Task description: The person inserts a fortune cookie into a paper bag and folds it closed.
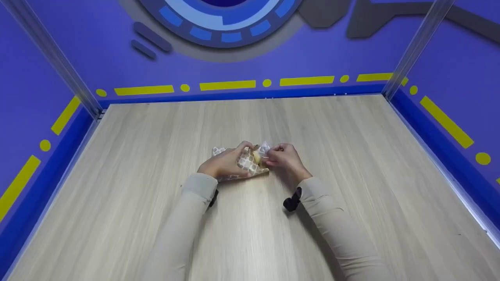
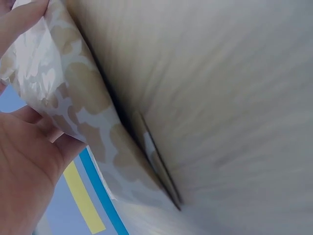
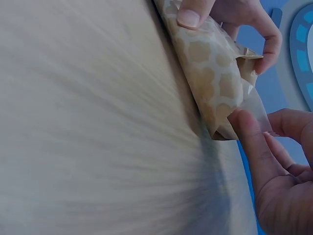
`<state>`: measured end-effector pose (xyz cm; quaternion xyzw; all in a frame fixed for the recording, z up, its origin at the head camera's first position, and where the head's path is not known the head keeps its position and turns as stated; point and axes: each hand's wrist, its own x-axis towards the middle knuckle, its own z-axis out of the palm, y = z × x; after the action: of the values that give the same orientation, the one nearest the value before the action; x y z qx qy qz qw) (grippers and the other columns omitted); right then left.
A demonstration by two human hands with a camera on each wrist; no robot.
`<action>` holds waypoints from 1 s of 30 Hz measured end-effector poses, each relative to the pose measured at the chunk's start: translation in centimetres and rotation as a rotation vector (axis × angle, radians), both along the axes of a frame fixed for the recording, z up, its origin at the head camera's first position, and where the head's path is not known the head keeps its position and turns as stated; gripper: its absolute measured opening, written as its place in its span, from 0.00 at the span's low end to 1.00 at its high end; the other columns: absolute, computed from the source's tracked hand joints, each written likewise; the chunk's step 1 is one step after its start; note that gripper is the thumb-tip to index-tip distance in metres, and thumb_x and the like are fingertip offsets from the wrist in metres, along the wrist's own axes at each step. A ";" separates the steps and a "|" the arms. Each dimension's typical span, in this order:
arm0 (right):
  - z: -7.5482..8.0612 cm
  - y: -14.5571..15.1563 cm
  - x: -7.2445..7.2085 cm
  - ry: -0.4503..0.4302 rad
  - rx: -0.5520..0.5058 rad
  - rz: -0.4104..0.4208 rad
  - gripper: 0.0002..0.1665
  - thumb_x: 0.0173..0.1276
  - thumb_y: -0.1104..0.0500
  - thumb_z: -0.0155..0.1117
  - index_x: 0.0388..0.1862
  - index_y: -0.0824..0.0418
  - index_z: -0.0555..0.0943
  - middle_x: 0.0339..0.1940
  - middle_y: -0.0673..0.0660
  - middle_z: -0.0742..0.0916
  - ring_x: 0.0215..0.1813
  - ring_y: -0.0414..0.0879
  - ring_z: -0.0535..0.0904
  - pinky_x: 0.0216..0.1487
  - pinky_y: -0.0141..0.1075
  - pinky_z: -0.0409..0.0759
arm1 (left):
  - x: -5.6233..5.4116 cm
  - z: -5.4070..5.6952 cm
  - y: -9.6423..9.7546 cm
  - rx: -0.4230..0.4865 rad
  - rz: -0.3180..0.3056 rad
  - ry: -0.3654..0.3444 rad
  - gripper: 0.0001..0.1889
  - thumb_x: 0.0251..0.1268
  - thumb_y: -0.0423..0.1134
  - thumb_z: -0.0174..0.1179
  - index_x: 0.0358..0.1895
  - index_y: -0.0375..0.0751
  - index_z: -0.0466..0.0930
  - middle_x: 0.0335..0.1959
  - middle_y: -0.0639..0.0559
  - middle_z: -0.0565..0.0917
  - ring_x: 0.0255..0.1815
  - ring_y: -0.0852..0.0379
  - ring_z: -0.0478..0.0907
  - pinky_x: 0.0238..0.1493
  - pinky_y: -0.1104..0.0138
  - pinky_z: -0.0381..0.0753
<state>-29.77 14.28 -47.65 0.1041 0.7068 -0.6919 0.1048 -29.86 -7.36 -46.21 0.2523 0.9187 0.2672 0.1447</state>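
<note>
A paper bag (image 1: 247, 161) with tan spots on white lies on its side on the table, its open end to the right. My left hand (image 1: 224, 163) grips it across the top, thumb on the near side and fingers on the far side. At the bag's mouth, my right hand (image 1: 287, 159) pinches a piece of clear crinkled plastic (image 1: 264, 148) between thumb and fingers. Something pale yellow (image 1: 256, 157) shows inside the mouth, mostly hidden by paper. The right wrist view shows the plastic (image 3: 254, 105) coming out of the bag (image 3: 203, 63) toward the right fingertips.
The pale wood-grain table (image 1: 250, 234) extends on all sides of the bag. Blue and purple panels (image 1: 234, 70) with yellow stripes wall off its back and sides. A black strap device (image 1: 292, 201) is on the right wrist.
</note>
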 end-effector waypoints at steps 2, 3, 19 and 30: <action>0.0 -0.1 0.0 0.002 0.003 -0.003 0.03 0.62 0.71 0.55 0.36 0.69 0.74 0.28 0.56 0.81 0.25 0.42 0.84 0.32 0.29 0.83 | 0.0 0.1 0.0 0.001 0.000 0.000 0.41 0.45 0.49 0.72 0.63 0.71 0.57 0.56 0.47 0.78 0.52 0.53 0.77 0.52 0.55 0.76; 0.0 -0.1 0.0 0.004 0.005 -0.002 0.04 0.62 0.71 0.55 0.36 0.70 0.74 0.28 0.56 0.81 0.25 0.42 0.84 0.32 0.29 0.83 | 0.0 0.1 0.1 0.003 0.000 -0.001 0.41 0.45 0.49 0.72 0.63 0.70 0.57 0.56 0.47 0.78 0.51 0.52 0.77 0.52 0.55 0.76; -0.1 -1.2 0.1 0.034 -0.004 0.016 0.03 0.60 0.71 0.57 0.34 0.70 0.75 0.29 0.58 0.83 0.28 0.43 0.85 0.33 0.30 0.83 | 0.1 0.3 0.2 -0.015 0.002 0.009 0.41 0.45 0.49 0.72 0.63 0.70 0.56 0.59 0.46 0.77 0.55 0.52 0.76 0.53 0.54 0.76; -0.5 -2.1 -0.1 0.040 -0.011 0.029 0.05 0.59 0.73 0.59 0.29 0.67 0.73 0.21 0.53 0.80 0.21 0.38 0.81 0.27 0.27 0.81 | 0.0 0.4 0.3 0.012 -0.011 0.024 0.40 0.45 0.47 0.71 0.62 0.68 0.58 0.55 0.48 0.79 0.49 0.53 0.77 0.47 0.57 0.77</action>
<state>-29.90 12.16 -48.15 0.0795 0.7062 -0.6963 0.1010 -29.89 -7.03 -45.83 0.2612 0.9174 0.2689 0.1338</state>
